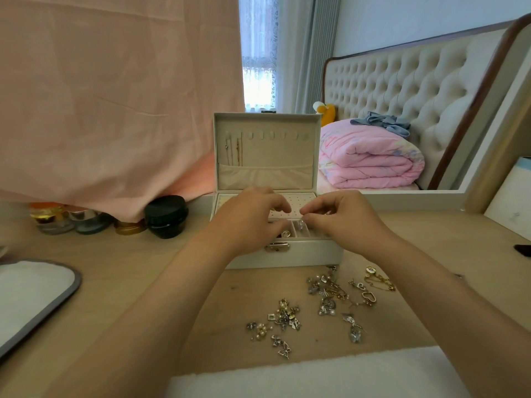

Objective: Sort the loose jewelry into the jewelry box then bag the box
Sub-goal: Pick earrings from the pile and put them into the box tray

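Observation:
A white jewelry box (310, 255) stands open on the wooden table, its lid (265, 150) upright with thin chains hanging at the lid's left side. Both hands hover over the box's tray. My left hand (250, 218) has its fingers curled over the left compartments; what it holds, if anything, is hidden. My right hand (342, 215) pinches a small clear piece (301, 224) at its fingertips above the middle compartments. A gold ring (286, 233) lies in one compartment. Loose jewelry (324, 300) is scattered on the table in front of the box.
Several cosmetic jars (165, 215) stand at the left under a pink cloth. A grey-rimmed white tray (43, 308) lies at the left edge. A white fluffy pad (316, 377) lies at the near edge. A mirror behind the box reflects a bed.

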Demonstrator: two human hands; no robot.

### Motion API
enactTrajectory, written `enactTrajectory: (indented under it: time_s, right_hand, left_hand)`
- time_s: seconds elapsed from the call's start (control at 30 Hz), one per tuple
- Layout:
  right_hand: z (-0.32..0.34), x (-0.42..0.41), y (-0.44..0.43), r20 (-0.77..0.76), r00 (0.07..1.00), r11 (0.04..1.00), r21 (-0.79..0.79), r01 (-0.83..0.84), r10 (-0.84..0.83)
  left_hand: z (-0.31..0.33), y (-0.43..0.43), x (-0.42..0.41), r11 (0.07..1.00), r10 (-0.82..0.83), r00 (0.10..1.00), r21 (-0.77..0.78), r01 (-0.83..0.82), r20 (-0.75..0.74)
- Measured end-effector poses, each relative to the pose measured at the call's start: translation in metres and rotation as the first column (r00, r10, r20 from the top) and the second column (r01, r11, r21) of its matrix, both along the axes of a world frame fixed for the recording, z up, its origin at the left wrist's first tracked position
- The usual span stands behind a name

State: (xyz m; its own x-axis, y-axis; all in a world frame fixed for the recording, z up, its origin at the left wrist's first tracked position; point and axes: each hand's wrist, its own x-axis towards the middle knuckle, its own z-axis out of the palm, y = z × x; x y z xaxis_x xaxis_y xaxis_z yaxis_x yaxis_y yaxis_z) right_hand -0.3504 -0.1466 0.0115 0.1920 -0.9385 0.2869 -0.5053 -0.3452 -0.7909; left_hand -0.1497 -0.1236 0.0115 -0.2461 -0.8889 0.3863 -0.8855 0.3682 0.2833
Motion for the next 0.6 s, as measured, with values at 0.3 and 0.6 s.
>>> enactTrajectory:
  time_s: [0.3,0.6]
  right_hand:
    - [-0.002,0.001,0.003,-0.400,0.916,0.987,-0.158,-0.034,-0.032]
    - [0.007,-0.002,0.008,-0.606,0.795,0.977,-0.159,-0.145,0.020]
  left_hand:
    - [-0.008,0.000,-0.001,0.995,-0.078,0.992,0.076,0.071,0.096]
    - [-0.007,0.005,-0.003,0.996,-0.078,0.995,0.056,0.075,0.068]
